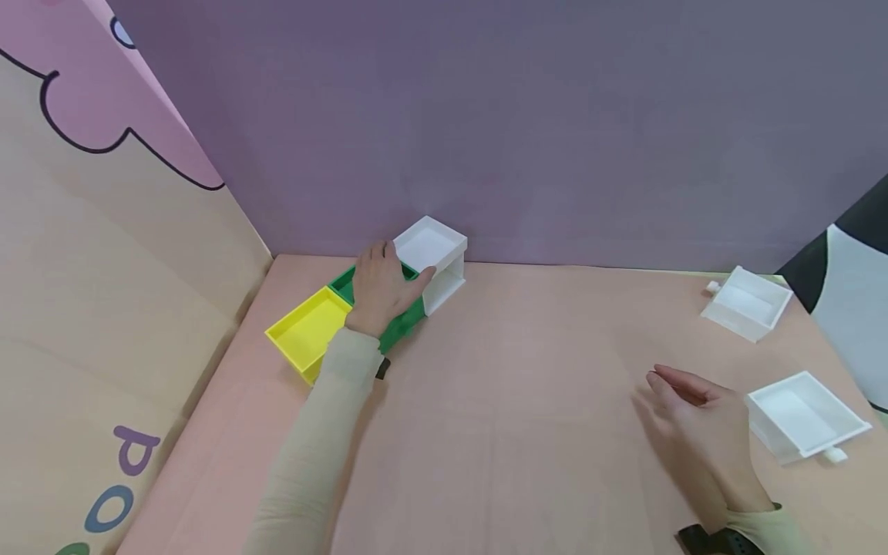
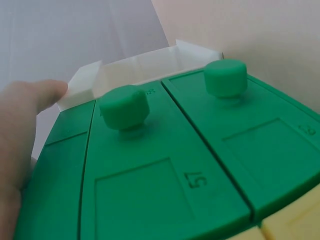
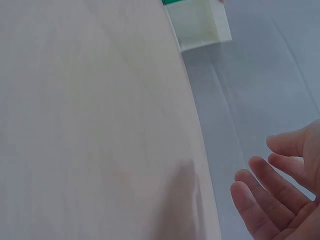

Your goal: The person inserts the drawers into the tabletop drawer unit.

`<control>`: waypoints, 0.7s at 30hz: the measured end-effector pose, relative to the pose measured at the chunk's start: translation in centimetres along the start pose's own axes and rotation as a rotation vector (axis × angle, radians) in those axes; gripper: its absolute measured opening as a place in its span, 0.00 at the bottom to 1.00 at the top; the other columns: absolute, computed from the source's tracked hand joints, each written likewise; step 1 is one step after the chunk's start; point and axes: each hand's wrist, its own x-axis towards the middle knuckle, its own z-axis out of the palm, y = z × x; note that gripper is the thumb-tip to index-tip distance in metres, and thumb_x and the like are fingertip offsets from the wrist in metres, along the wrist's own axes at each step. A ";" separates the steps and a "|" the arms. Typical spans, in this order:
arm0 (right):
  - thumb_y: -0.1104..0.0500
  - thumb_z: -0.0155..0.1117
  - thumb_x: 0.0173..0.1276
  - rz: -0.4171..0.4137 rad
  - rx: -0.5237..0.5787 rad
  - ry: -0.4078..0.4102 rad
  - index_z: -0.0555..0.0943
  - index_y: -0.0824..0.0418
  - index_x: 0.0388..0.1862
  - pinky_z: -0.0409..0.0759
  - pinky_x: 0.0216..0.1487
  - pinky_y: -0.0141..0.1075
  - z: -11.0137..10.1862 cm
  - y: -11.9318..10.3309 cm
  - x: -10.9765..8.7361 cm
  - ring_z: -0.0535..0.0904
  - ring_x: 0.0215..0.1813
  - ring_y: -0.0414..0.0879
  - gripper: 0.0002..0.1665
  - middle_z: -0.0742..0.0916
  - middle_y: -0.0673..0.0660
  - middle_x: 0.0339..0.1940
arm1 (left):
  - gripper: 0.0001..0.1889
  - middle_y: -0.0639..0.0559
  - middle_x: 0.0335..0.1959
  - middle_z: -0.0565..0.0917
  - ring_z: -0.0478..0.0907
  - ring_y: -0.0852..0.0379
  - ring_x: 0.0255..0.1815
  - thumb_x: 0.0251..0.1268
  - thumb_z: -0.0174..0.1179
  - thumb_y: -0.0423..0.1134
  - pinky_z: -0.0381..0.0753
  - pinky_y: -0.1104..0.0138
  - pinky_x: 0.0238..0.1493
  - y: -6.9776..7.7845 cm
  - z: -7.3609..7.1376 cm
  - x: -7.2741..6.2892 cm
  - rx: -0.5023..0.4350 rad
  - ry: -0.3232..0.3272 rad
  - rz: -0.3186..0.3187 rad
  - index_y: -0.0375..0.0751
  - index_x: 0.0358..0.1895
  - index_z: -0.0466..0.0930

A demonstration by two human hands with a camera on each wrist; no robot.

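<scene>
A small drawer unit of joined sections stands by the back wall: a yellow section, a green section and a white section. Over the green section lies my left hand, gripping it, with the thumb reaching to the white section's edge. In the left wrist view, green drawer fronts carry round knobs; the white section beyond shows an open front. My right hand hovers over the table at the right, fingers loosely bent, holding nothing. Beside it sits a white drawer with a knob.
Another white drawer with a knob lies farther back on the right. A purple-grey wall rises behind the pink table, and a printed panel borders the left side.
</scene>
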 end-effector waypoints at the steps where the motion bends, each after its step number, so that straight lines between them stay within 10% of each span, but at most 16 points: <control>1: 0.44 0.69 0.77 0.006 -0.010 0.011 0.86 0.63 0.66 0.74 0.44 0.11 -0.4 0.2 -0.1 0.74 0.47 0.10 0.29 0.85 0.23 0.47 | 0.47 0.30 0.69 0.77 0.73 0.36 0.71 0.72 0.56 0.68 0.71 0.48 0.77 0.0 0.1 0.0 0.004 0.000 0.004 0.22 0.71 0.69; 12: 0.55 0.75 0.71 0.044 0.068 0.198 0.91 0.63 0.55 0.75 0.37 0.11 -3.9 1.5 -0.2 0.81 0.36 0.11 0.18 0.84 0.15 0.31 | 0.47 0.30 0.69 0.77 0.72 0.37 0.72 0.74 0.55 0.68 0.68 0.49 0.78 0.2 0.1 -0.1 0.028 -0.012 0.021 0.22 0.72 0.69; 21: 0.51 0.67 0.77 0.393 0.183 0.361 0.82 0.50 0.71 0.71 0.30 0.11 -8.1 2.0 0.5 0.76 0.26 0.13 0.25 0.82 0.15 0.31 | 0.48 0.30 0.72 0.75 0.71 0.37 0.74 0.75 0.54 0.68 0.66 0.50 0.80 -0.3 -0.2 -0.2 0.044 -0.034 0.004 0.22 0.74 0.67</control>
